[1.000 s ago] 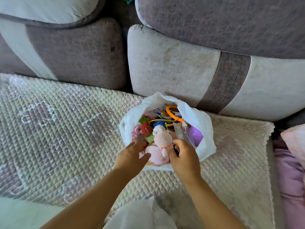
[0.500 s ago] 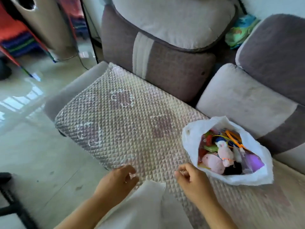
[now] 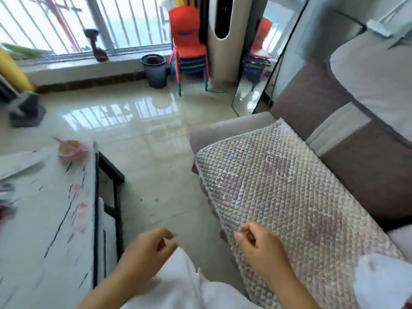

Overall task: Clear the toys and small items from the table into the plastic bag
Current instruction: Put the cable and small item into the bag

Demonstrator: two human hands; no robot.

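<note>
Worktop (image 3: 44, 219) fills the left edge, white with dark crack-like lines and pink smears, and it carries a blurred pink and yellow toy (image 3: 71, 150) near its far corner, with more smeared items at the very left that cannot be made out. Beyond it, glossy tile floor (image 3: 151, 152) runs to a barred window (image 3: 78, 23), a dark bin (image 3: 155, 70), a stack of coloured plastic chairs (image 3: 189, 45) and a tall pale fan tower (image 3: 223, 41).

Low in the middle, the left hand (image 3: 145, 255) hovers above the floor and a fold of white cloth (image 3: 178, 282); its grip is loose, fingers curled in slightly, holding nothing. Just to its right, the right hand (image 3: 260, 248) hangs over the near edge of the quilted sofa cover (image 3: 278, 186), thumb and fingertips drawn close together, yet nothing shows between them.

Further right, the sofa's brown and grey cushions (image 3: 356, 141) rise behind the cover. At the bottom right corner, a patch of the white plastic bag (image 3: 383, 279) lies on the cover, mostly cut off by the frame. It sits well apart from the right hand and farther still from the left; neither grip touches it, and its contents are out of sight.
</note>
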